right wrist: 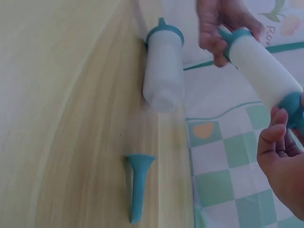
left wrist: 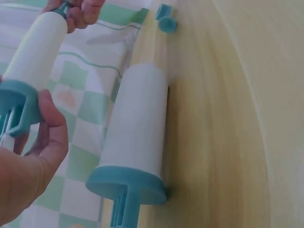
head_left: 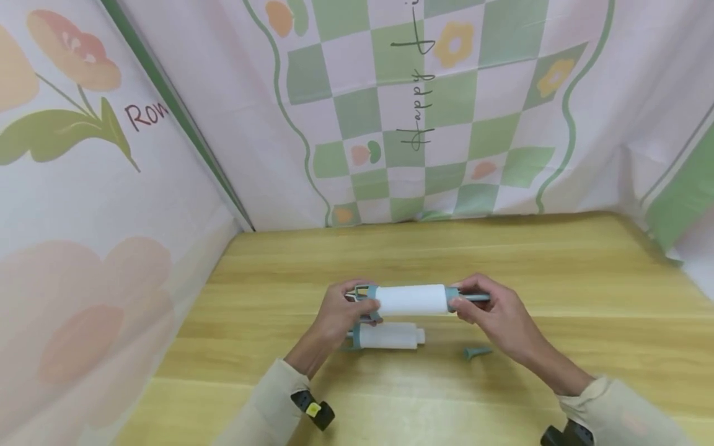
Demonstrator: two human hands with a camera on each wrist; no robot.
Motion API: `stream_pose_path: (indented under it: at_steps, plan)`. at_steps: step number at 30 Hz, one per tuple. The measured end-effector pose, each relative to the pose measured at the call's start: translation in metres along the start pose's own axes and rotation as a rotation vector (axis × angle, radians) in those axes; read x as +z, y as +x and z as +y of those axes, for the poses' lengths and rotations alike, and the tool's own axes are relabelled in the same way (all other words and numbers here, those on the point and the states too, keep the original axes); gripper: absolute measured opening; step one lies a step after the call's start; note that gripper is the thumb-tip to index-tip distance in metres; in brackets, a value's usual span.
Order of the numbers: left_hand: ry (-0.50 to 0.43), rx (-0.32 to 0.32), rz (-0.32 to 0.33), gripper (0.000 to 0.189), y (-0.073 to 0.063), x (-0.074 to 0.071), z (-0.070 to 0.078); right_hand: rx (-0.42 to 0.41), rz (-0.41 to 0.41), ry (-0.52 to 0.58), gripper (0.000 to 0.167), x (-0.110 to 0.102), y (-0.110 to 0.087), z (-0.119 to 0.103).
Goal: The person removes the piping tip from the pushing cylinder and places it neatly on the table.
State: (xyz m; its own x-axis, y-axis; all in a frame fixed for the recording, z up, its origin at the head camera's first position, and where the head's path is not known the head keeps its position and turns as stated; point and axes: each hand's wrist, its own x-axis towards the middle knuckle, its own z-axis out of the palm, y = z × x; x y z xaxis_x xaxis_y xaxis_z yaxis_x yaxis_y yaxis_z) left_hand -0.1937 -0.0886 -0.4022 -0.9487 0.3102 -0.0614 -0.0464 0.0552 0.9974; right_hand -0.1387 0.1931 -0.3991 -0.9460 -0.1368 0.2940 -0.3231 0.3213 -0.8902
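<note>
A white-barrelled, syringe-like dispenser with teal end pieces is held level above the table between both hands. My left hand grips its teal handle end, thumb along the collar. At the other end my right hand pinches the teal collar, from which a thin nozzle points right. Below lies a second dispenser on its side, its narrow white neck without a teal piece. A loose teal nozzle, flared at one end, rests on the wood beneath my right hand.
The wooden table spreads around the hands. Behind it hangs a white curtain with green checks, and a flower-printed sheet covers the left side. Black wrist cameras sit on both sleeves.
</note>
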Motion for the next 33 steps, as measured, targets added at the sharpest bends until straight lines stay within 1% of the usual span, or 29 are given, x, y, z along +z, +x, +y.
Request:
stream_pose_path:
  at_steps: [2, 5, 7, 12, 15, 18, 21, 24, 29, 31, 33]
  plan:
    - [-0.009, -0.011, -0.001, 0.039, -0.001, -0.002, -0.001, -0.022, -0.014, -0.002, 0.019, 0.0, 0.002, -0.001]
    - [0.036, 0.01, 0.01, 0.039, -0.002, -0.005, -0.002, -0.02, -0.022, 0.01, 0.02, 0.002, 0.003, -0.001]
    - [0.045, 0.016, 0.009, 0.039, -0.001, -0.006, -0.001, -0.02, -0.021, 0.013, 0.021, 0.002, 0.003, 0.0]
    - [0.03, 0.024, -0.01, 0.042, 0.001, -0.007, 0.001, -0.026, -0.022, 0.008, 0.024, 0.002, 0.002, 0.004]
    - [0.015, 0.033, -0.022, 0.043, 0.001, -0.007, 0.004, -0.013, -0.026, -0.016, 0.033, 0.002, 0.001, 0.004]
    - [0.0, 0.049, -0.032, 0.045, 0.001, -0.008, 0.006, -0.007, -0.01, -0.06, 0.041, -0.001, -0.001, 0.003]
    - [-0.004, 0.063, -0.038, 0.046, 0.0, -0.008, 0.007, -0.002, 0.022, -0.087, 0.04, -0.006, 0.0, 0.0]
    - [0.006, 0.081, -0.041, 0.046, -0.001, -0.008, 0.007, 0.024, 0.033, -0.059, 0.035, -0.01, 0.002, -0.001]
    - [0.045, 0.116, -0.047, 0.046, -0.003, -0.007, 0.007, 0.103, -0.006, 0.064, 0.034, -0.009, 0.004, -0.003]
    - [0.052, 0.122, -0.053, 0.046, -0.003, -0.006, 0.007, 0.109, -0.014, 0.081, 0.033, -0.007, 0.003, -0.004]
    - [0.058, 0.124, -0.056, 0.045, -0.003, -0.006, 0.006, 0.094, -0.015, 0.066, 0.031, -0.007, 0.003, -0.004]
